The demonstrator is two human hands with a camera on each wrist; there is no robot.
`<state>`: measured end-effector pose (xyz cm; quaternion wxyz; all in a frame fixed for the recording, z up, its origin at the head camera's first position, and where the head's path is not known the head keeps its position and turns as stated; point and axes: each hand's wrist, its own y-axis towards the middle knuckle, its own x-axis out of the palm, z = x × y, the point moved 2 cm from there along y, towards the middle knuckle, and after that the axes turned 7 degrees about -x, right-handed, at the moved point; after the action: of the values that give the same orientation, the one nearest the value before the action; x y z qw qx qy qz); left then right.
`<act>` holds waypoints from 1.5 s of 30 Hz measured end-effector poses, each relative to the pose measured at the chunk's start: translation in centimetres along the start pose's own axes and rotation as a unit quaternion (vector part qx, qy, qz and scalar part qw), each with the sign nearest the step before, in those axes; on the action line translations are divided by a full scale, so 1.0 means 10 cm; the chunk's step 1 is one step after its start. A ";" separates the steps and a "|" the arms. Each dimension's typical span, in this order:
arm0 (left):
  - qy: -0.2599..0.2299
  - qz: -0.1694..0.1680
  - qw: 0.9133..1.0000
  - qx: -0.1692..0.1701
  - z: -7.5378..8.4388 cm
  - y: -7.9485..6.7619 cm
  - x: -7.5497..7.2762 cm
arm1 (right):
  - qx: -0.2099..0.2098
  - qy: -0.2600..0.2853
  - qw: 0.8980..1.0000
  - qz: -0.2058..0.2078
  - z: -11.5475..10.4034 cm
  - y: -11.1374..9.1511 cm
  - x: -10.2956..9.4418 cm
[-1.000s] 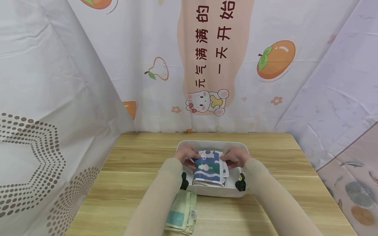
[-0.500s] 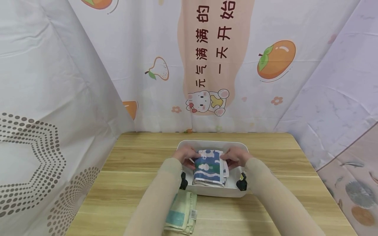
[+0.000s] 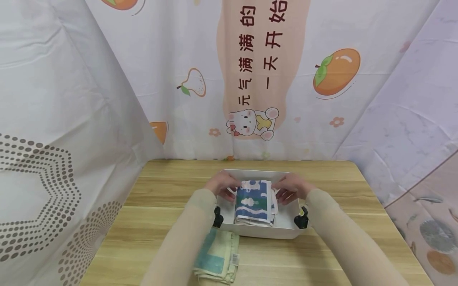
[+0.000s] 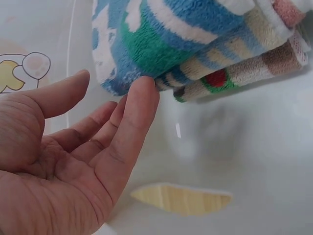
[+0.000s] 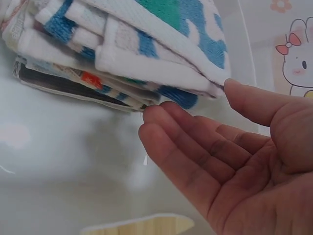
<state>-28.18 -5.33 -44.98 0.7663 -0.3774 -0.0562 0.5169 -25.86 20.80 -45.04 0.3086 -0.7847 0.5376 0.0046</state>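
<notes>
A folded blue, green and white towel (image 3: 253,201) lies on top of other folded towels (image 4: 244,73) inside a white bin (image 3: 257,232). On its left side is my left hand (image 3: 224,186), fingers extended and thumb apart; the left wrist view shows a fingertip at the towel's lower edge, contact unclear. My right hand (image 3: 290,186) is at the opposite side, palm turned up and fingers loosely straight. In the right wrist view its thumb and fingertips are right by the stack's edge (image 5: 161,81), and neither hand grips the cloth.
A folded pale yellow and teal towel (image 3: 219,254) with a label lies on the wooden table (image 3: 161,198), in front of the bin and partly behind the left forearm. Printed curtains (image 3: 186,127) hang behind the table and along both sides.
Both hands have let go of the blue towel and moved slightly outward, left and right, with the fingers spreading. The towel stack stays in the bin.
</notes>
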 end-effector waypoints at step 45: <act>0.010 -0.044 0.998 0.048 -0.39 -0.56 -0.66 | -0.067 0.118 0.990 -0.021 0.22 -0.42 -0.81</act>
<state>-25.19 -13.90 -42.19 0.8063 -0.3423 -0.0406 0.4807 -25.00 29.61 -42.07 0.1897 -0.8097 0.5522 -0.0588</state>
